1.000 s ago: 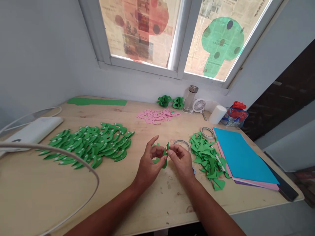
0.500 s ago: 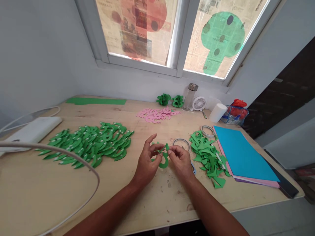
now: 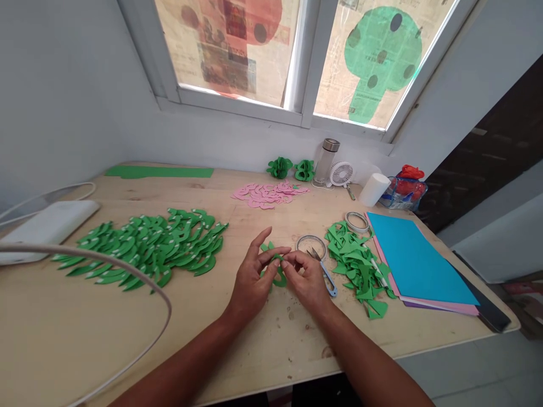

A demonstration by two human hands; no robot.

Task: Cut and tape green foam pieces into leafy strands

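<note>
My left hand (image 3: 255, 275) pinches a small curved green paper piece (image 3: 278, 257) between thumb and fingers, its little-used outer fingers spread. My right hand (image 3: 306, 278) grips the same piece from the other side, fingertips almost meeting the left ones. Below the fingertips, more green paper cutouts (image 3: 280, 280) lie on the table, partly hidden by both hands. Just right of my right hand rest small blue-handled scissors (image 3: 330, 281) with their blades pointing up-left. Behind them lies a roll of tape (image 3: 300, 245).
Left is a wide heap of green curved pieces with white tabs (image 3: 148, 249). Green scraps (image 3: 356, 260), another tape roll (image 3: 357, 222) and blue paper sheets (image 3: 419, 260) lie right. Pink cutouts (image 3: 269, 194), a glass bottle (image 3: 326, 164) and a fan (image 3: 341, 173) are behind. A cable (image 3: 139, 275) arcs across the left.
Both hands have drawn closer together, and the green piece between them has lowered and shows less. The scissors now show more fully beside my right hand. The view has shifted slightly.
</note>
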